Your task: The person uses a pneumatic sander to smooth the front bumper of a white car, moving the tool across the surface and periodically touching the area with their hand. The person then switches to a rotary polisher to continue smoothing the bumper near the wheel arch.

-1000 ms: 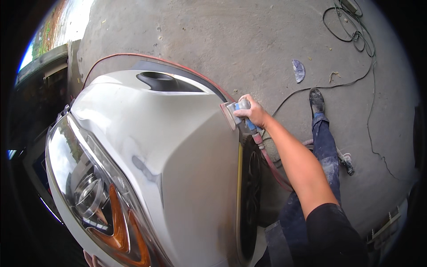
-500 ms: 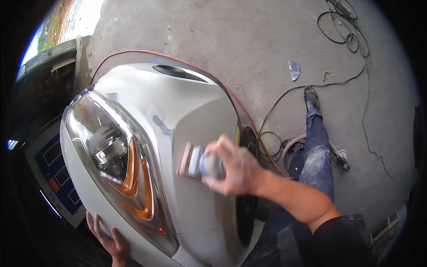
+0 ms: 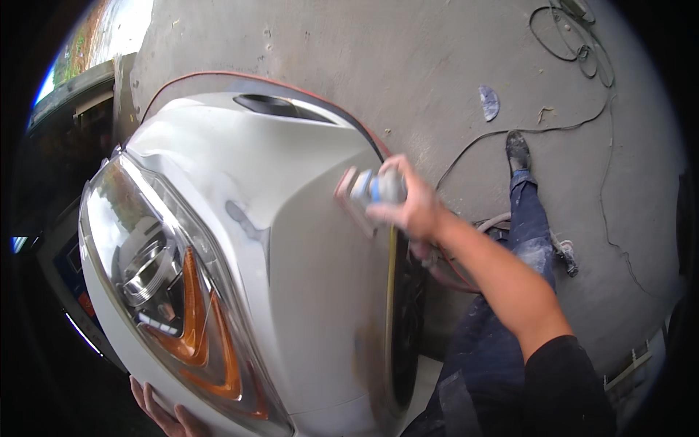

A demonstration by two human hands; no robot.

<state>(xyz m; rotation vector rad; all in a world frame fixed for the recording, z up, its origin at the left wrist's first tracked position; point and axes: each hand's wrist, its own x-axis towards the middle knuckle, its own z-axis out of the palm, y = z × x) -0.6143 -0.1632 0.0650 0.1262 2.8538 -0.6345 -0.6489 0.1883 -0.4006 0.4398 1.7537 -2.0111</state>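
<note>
My right hand (image 3: 419, 204) is wrapped round the grey body of a power sander (image 3: 364, 188) with a blue band. The sander's reddish pad faces the grey-white front fender (image 3: 313, 291) of a car, near the wheel-arch edge; motion blurs it, so I cannot tell whether it touches. At the lower left, my left hand (image 3: 164, 415) rests with fingers apart on the pale bumper (image 3: 124, 342), palm cut off by the frame. Between the hands lies the clear headlight (image 3: 153, 269) with orange strips. A dark smudged patch (image 3: 246, 218) marks the body beside it.
A dark tyre (image 3: 409, 328) sits in the wheel arch with yellow tape (image 3: 392, 277) along its edge. A red hose (image 3: 240, 73) curves round the car. Black cable (image 3: 546, 131) crosses the concrete floor near my shoe (image 3: 518, 149). A purple-grey half disc (image 3: 489, 103) lies beyond.
My right hand and the sander have moved up and to the right across the fender, toward its edge. The whole view has shifted a little; my left hand now shows lower in the picture.
</note>
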